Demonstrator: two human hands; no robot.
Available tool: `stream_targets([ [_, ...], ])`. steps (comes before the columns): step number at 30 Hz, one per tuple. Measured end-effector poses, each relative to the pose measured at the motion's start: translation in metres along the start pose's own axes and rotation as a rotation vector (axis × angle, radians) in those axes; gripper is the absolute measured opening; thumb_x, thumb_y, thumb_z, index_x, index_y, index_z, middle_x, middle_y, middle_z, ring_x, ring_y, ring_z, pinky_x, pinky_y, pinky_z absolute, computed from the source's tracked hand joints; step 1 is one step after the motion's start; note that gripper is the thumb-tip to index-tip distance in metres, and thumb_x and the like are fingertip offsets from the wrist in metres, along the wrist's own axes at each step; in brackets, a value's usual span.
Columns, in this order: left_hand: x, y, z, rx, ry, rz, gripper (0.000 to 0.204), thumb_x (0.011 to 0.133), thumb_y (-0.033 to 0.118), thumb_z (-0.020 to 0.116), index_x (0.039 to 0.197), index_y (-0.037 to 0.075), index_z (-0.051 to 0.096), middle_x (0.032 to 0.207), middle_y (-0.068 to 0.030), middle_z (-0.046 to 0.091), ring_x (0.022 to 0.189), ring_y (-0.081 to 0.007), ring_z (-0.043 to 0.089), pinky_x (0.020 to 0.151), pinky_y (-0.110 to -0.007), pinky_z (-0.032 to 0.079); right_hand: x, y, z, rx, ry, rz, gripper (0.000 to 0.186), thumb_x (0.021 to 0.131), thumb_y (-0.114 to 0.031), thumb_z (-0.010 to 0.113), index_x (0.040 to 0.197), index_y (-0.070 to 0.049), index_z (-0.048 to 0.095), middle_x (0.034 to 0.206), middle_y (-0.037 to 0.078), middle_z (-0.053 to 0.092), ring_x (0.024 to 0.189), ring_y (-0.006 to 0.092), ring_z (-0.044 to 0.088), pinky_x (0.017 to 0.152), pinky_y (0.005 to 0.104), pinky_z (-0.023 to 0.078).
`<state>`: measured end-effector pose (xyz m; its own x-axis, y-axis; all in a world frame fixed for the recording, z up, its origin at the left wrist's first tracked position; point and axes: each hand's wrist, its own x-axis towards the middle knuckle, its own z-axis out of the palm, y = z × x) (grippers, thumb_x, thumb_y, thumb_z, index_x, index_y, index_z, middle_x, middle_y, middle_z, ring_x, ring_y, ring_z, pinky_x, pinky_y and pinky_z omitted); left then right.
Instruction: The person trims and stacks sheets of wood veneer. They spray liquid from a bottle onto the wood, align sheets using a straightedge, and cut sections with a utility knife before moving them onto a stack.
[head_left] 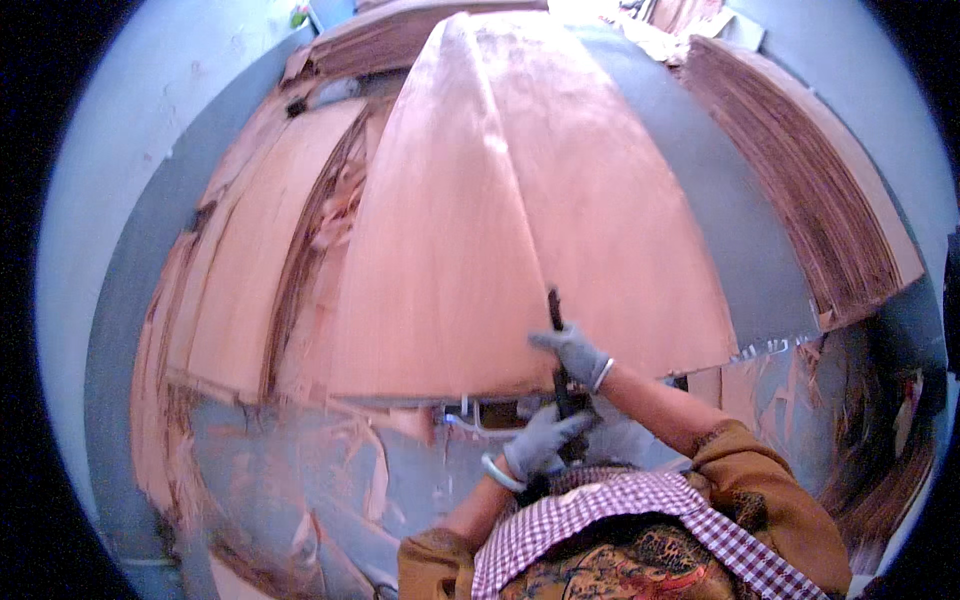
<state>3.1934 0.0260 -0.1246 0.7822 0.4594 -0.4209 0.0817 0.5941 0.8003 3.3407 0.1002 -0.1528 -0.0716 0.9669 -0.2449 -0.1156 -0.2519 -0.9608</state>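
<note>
Two broad, thin wood veneer sheets, a left one and a right one, lie side by side, meeting along a raised, wavy seam. A long, dark, narrow tool points away from me, its far tip at the near end of the seam. I cannot make out its exact kind. My right hand, in a grey glove, closes on its middle above the sheet's near edge. My left hand, also grey-gloved, grips its near end close to my body. The fingers partly hide the tool.
Stacked veneer strips stand along the right side of the grey table. More veneer sheets lie at the left, with torn scraps between. Below the table's near edge, veneer offcuts lie about. A pale wall rises at the left.
</note>
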Motion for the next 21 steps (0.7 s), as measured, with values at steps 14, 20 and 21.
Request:
stream_targets([
  [14, -0.087, -0.054, -0.075, 0.283, 0.553, 0.732, 0.042, 0.094, 0.032, 0.041, 0.121, 0.001, 0.049, 0.121, -0.0154, 0.054, 0.109, -0.0262, 0.053, 0.096, -0.038, 0.041, -0.091, -0.174, -0.172, -0.145, 0.345, -0.012, 0.031, 0.075, -0.026, 0.064, 0.096, -0.005, 0.062, 0.068, 0.004, 0.057, 0.046, 0.0143, 0.051, 0.038, 0.0284, 0.042],
  [20, -0.117, -0.062, -0.171, -0.871, 0.483, 1.040, 0.054, 0.087, 0.047, 0.050, 0.120, 0.005, 0.052, 0.119, -0.0116, 0.057, 0.107, -0.0275, 0.053, 0.095, -0.041, 0.039, -0.084, -0.105, -0.297, -0.416, 0.325, -0.214, 0.035, 0.067, -0.013, 0.067, 0.099, 0.002, 0.063, 0.086, 0.003, 0.062, 0.072, 0.0149, 0.058, 0.066, 0.0293, 0.048],
  [21, -0.123, -0.047, -0.153, -0.848, 0.549, 1.055, 0.050, 0.087, 0.043, 0.052, 0.119, 0.005, 0.053, 0.117, -0.0114, 0.058, 0.102, -0.0260, 0.056, 0.093, -0.040, 0.042, -0.097, -0.093, -0.308, -0.439, 0.365, -0.206, 0.036, 0.067, -0.012, 0.066, 0.100, 0.002, 0.062, 0.088, 0.003, 0.062, 0.076, 0.0149, 0.057, 0.071, 0.0294, 0.048],
])
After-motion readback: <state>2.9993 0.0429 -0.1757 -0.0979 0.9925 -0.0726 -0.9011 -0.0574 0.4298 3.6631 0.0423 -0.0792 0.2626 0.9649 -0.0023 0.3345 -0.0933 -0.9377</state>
